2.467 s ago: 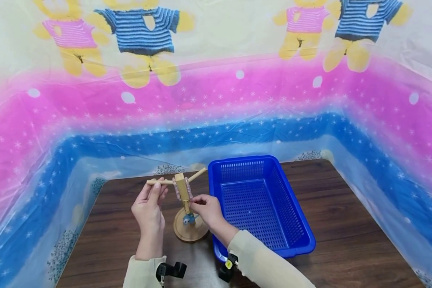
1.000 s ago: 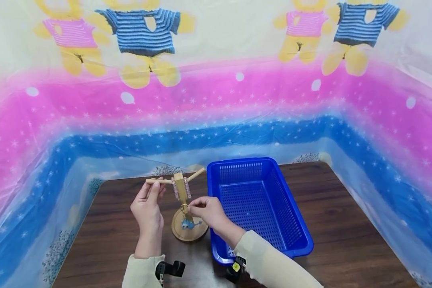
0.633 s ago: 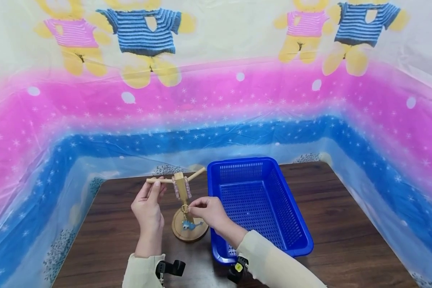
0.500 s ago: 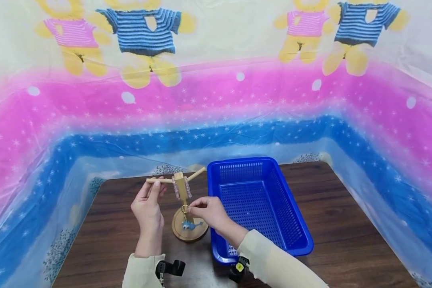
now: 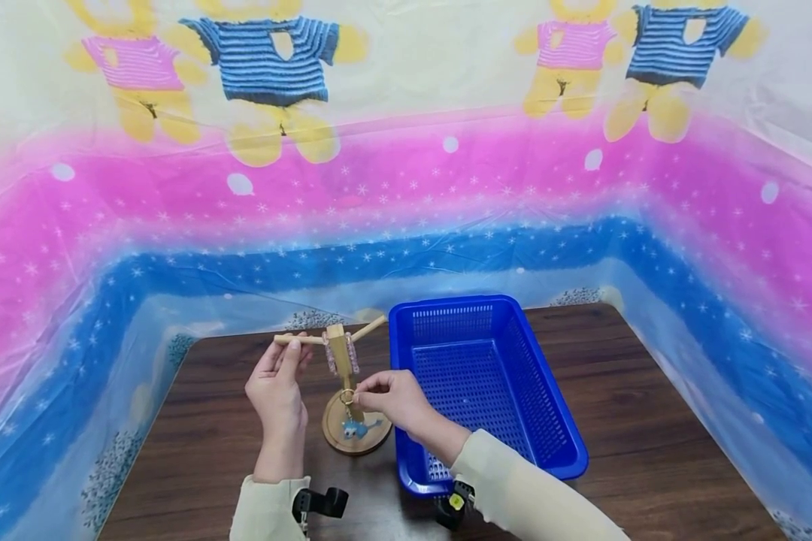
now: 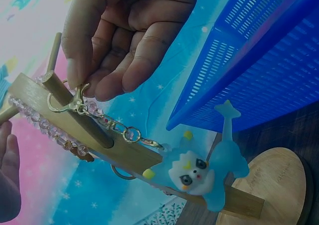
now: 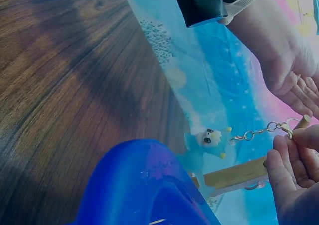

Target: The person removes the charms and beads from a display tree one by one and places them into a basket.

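Observation:
A wooden stand [image 5: 340, 353] with a round base and side pegs stands left of the basket. My left hand [image 5: 279, 398] grips its left peg [image 5: 304, 340] between thumb and fingers. My right hand [image 5: 395, 402] pinches the gold clasp [image 6: 77, 103] of a keychain, right at the end of a peg [image 6: 57, 85] facing me. Below the clasp, on a short chain [image 6: 117, 125], hangs a blue animal figure [image 5: 355, 429] with a white face and a star-tipped tail. Strands of pink beads [image 6: 42, 125] hang on the stand's upper pegs, close beside the post.
A blue perforated basket [image 5: 490, 391] stands on the dark wood table [image 5: 649, 421], just right of the stand and under my right forearm. A printed cloth [image 5: 406, 173] with bears rises behind the table and on both sides.
My right hand has come slightly down and toward me with the keychain, and the ring and figure show lower and more fully. My left hand stays on the peg.

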The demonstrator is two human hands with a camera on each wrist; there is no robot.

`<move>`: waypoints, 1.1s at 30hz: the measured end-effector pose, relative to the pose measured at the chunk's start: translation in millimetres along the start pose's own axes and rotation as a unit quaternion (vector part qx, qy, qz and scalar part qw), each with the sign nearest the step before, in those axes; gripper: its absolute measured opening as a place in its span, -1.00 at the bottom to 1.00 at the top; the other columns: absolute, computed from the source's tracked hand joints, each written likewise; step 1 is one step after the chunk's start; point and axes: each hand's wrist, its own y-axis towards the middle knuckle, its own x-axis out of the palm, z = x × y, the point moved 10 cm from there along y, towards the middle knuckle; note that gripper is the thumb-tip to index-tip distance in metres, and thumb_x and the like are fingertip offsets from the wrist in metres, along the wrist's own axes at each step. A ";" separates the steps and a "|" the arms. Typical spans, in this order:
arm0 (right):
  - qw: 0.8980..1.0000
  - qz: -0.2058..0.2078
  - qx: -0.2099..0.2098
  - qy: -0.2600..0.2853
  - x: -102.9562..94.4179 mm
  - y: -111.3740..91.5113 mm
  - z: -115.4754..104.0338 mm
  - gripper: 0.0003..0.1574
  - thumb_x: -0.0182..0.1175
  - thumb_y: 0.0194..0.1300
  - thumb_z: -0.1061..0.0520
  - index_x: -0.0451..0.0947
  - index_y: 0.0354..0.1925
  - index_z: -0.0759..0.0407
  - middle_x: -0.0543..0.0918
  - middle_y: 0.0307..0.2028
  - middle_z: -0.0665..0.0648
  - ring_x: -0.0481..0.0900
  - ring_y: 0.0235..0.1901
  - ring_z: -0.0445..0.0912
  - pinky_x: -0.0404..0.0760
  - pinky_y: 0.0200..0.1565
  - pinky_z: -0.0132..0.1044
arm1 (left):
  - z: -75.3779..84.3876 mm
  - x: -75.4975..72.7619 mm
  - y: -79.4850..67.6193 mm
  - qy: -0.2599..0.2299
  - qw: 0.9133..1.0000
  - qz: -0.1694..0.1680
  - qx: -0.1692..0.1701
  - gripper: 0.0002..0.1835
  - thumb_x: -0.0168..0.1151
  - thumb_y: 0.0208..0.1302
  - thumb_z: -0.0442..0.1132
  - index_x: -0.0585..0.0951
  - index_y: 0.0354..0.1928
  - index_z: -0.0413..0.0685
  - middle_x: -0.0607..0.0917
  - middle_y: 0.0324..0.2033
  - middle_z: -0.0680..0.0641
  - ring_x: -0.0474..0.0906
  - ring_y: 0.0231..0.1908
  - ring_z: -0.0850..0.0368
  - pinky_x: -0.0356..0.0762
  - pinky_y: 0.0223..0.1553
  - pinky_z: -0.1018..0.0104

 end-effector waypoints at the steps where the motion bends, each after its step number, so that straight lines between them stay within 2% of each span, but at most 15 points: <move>1: 1.000 -0.001 0.001 -0.001 -0.2 -0.6 -0.2 -0.84 0.36 0.28 0.27 0.75 -0.24 0.39 0.81 -0.30 0.27 0.65 -0.42 -0.31 0.76 -0.23 -0.37 | 0.0 -0.2 -0.1 0.001 1.000 0.001 0.000 -0.77 0.28 0.36 -0.49 0.78 -0.28 0.02 0.86 -0.42 0.08 0.79 -0.44 0.35 0.76 -0.29 0.52; 11: 1.000 -0.015 -0.002 -0.001 -0.9 -6.3 -6.0 -0.84 0.35 0.30 0.28 0.74 -0.22 0.40 0.78 -0.25 0.40 0.62 -0.42 -0.31 0.78 -0.20 -0.38 | 0.0 -1.4 -0.3 0.000 1.000 0.001 -0.001 -0.79 0.28 0.36 -0.48 0.78 -0.27 -0.01 0.86 -0.42 0.08 0.80 -0.43 0.35 0.76 -0.29 0.52; 17: 1.000 -0.027 -0.002 -0.013 -2.1 -10.9 -9.8 -0.85 0.35 0.27 0.29 0.74 -0.24 0.39 0.80 -0.16 0.27 0.64 -0.34 -0.31 0.78 -0.17 -0.39 | -0.9 -1.1 -0.4 0.000 1.000 0.003 -0.005 -0.78 0.27 0.36 -0.49 0.77 -0.28 0.00 0.86 -0.43 0.08 0.80 -0.43 0.34 0.76 -0.29 0.53; 23: 0.999 -0.045 -0.008 -0.018 -5.0 -19.0 -16.7 -0.82 0.36 0.28 0.25 0.72 -0.23 0.40 0.79 -0.31 0.24 0.62 -0.42 -0.31 0.76 -0.22 -0.41 | -0.9 -1.0 -1.7 0.009 1.000 0.003 -0.009 -0.77 0.26 0.36 -0.49 0.76 -0.28 0.00 0.85 -0.42 0.09 0.80 -0.42 0.34 0.76 -0.28 0.53; 27: 0.998 -0.051 -0.016 -0.031 -8.5 -22.9 -21.5 -0.82 0.36 0.29 0.22 0.73 -0.22 0.36 0.80 -0.30 0.22 0.63 -0.40 -0.32 0.73 -0.22 -0.44 | 0.3 -1.5 -1.0 0.020 1.000 0.002 -0.004 -0.78 0.28 0.36 -0.48 0.76 -0.28 0.02 0.84 -0.42 0.13 0.80 -0.40 0.36 0.77 -0.26 0.53; 30: 0.998 -0.052 -0.016 -0.033 -14.7 -28.2 -23.8 -0.81 0.34 0.29 0.21 0.73 -0.20 0.35 0.79 -0.28 0.22 0.64 -0.37 -0.31 0.73 -0.19 -0.41 | 0.0 -0.2 -1.7 0.022 1.000 -0.001 -0.005 -0.78 0.28 0.36 -0.47 0.77 -0.27 0.04 0.84 -0.43 0.13 0.80 -0.40 0.36 0.77 -0.26 0.53; 33: 0.998 -0.049 -0.017 -0.030 -22.2 -32.8 -26.6 -0.81 0.33 0.30 0.22 0.71 -0.19 0.36 0.79 -0.27 0.24 0.66 -0.36 -0.29 0.79 -0.11 -0.26 | 0.7 1.2 -1.6 0.021 1.000 -0.002 -0.006 -0.77 0.27 0.36 -0.48 0.77 -0.27 0.03 0.84 -0.42 0.12 0.80 -0.40 0.35 0.77 -0.27 0.52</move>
